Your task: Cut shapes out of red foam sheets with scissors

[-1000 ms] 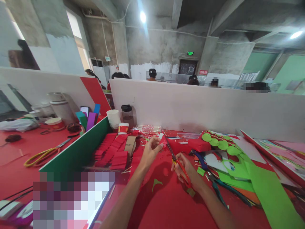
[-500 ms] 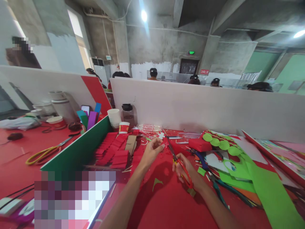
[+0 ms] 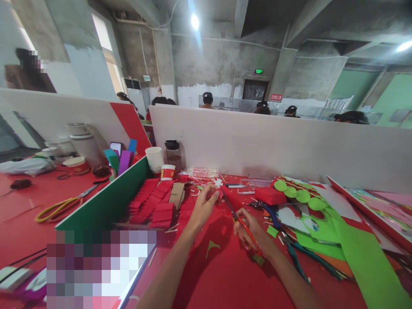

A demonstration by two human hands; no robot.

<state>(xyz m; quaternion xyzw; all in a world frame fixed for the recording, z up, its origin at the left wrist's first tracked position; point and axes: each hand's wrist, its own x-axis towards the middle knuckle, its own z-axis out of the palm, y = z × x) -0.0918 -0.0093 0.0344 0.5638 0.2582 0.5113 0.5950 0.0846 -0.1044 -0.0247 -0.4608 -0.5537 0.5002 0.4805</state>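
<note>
Near the middle of the red table, my left hand (image 3: 206,204) has its thumb and fingers pinched together on a small red piece that is hard to tell from the red tabletop. My right hand (image 3: 248,229) is wrapped round the red handles of a pair of scissors (image 3: 230,205). The blades point up and left, with their tips beside my left fingertips. Just beyond them lies a white jagged-edged piece (image 3: 218,182). A small green scrap (image 3: 212,247) rests on the table between my forearms.
Red strips (image 3: 162,214) and cups (image 3: 168,172) are at the left, beside a green divider (image 3: 106,195). Green sheets (image 3: 363,253), pliers (image 3: 296,257) and a red bundle (image 3: 269,195) lie right. A white panel (image 3: 257,146) stands behind; people sit beyond it.
The scissors have turned slightly in my right hand, and their handles look closer together. My left hand has shifted a little, still pinched.
</note>
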